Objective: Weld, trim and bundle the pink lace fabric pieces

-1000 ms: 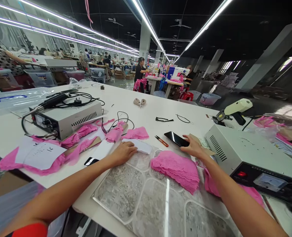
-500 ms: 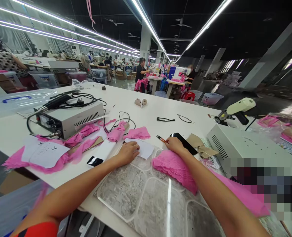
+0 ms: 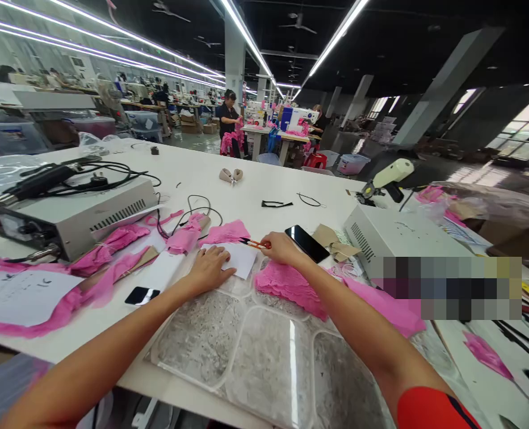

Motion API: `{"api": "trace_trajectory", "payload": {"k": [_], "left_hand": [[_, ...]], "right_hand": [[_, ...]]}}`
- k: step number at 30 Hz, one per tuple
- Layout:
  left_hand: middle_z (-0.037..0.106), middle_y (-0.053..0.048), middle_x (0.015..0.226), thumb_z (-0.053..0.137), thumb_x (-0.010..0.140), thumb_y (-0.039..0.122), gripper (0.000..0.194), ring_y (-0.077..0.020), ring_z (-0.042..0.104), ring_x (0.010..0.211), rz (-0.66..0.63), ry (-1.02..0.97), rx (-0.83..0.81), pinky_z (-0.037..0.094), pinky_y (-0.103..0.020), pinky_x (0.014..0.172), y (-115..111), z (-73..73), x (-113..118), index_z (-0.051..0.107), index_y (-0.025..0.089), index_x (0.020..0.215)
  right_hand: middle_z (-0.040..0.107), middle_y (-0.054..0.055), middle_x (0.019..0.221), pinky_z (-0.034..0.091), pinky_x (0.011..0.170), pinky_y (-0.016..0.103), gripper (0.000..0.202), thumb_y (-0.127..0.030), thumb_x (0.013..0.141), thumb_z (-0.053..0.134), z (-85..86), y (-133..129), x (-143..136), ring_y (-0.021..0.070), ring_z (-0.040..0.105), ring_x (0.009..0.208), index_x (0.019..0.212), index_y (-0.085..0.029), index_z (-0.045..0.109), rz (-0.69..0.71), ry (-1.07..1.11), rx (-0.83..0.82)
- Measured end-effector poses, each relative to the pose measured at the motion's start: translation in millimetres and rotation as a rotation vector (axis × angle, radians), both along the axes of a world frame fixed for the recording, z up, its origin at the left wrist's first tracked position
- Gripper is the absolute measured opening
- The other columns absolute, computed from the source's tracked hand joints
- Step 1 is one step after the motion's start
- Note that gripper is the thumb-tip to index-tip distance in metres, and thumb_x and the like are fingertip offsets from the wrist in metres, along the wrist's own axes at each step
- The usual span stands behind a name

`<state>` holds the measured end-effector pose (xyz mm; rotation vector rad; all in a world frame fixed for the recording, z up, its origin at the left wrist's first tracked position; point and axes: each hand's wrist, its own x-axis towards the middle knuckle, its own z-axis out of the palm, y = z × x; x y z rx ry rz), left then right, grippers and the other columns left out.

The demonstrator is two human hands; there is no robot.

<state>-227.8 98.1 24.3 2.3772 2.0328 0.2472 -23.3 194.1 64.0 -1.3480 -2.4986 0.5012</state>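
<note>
My left hand lies open with its fingers spread on a white paper sheet. Above the right part of that sheet, my right hand is closed on a slim orange tool with a dark pointed end; its exact kind is too small to tell. A stack of bright pink lace fabric lies just below my right hand. Behind the paper sits another pink fabric piece. A clear plastic mat with rounded panels covers the table under my forearms.
A grey box machine with a cabled handpiece stands left; another grey box stands right. A black phone is beyond my right hand. Shears and a pale round-blade cutter lie farther back. Other people work in the background.
My right hand has brought the orange tool left, from beside the phone to over the paper. My left hand stays on the paper. The view has turned right.
</note>
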Motion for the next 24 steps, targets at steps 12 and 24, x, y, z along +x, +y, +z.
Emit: {"api": "trace_trajectory", "payload": {"k": [12,24], "left_hand": [[0.05,-0.014,0.134,0.035,0.082,0.05,0.056,-0.0352,0.051,0.118,-0.032,0.105,-0.033,0.043,-0.053,0.091,22,-7.8,-6,0.055,0.023,0.127],[0.047,-0.015,0.137,0.035,0.088,0.047,0.052,-0.0324,0.046,0.123,-0.008,0.183,-0.091,0.041,-0.049,0.094,23,-2.3,-1,0.05,0.022,0.131]], "right_hand": [[0.069,0.011,0.098,0.047,0.076,0.029,0.033,-0.03,0.083,0.047,-2.8,-107,225,0.0192,0.063,0.085,0.105,-0.012,0.065,-0.899,0.092,0.216],[0.067,0.025,0.102,0.048,0.075,0.043,0.045,-0.035,0.074,0.052,-37.6,-139,326,0.037,0.064,0.095,0.106,-0.009,0.07,-1.357,-0.173,0.077]]}}
